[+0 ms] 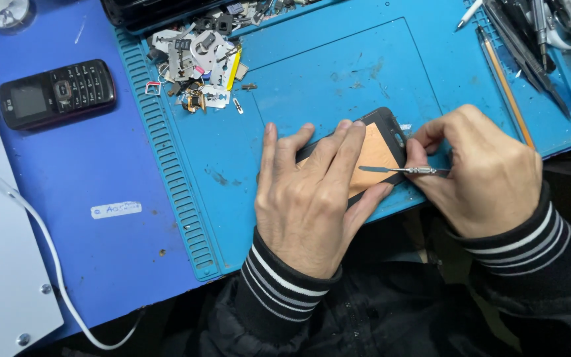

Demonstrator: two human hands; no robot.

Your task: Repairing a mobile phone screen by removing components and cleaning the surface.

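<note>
Copper-backed phone panel (375, 155) pinned by left hand (305, 198), right hand (484, 175) holding spudger (398, 170).

We worked at a blue table (87, 178). On it lay a lighter blue ridged work mat (285, 79), a black keypad phone (57, 94) to the mat's left, a white cable (47, 258) and a small white label (115, 209). On the mat sat a heap of small metal parts (199, 59), a black-framed phone panel (375, 155) and some hand tools (523, 39) at the far right.
</note>
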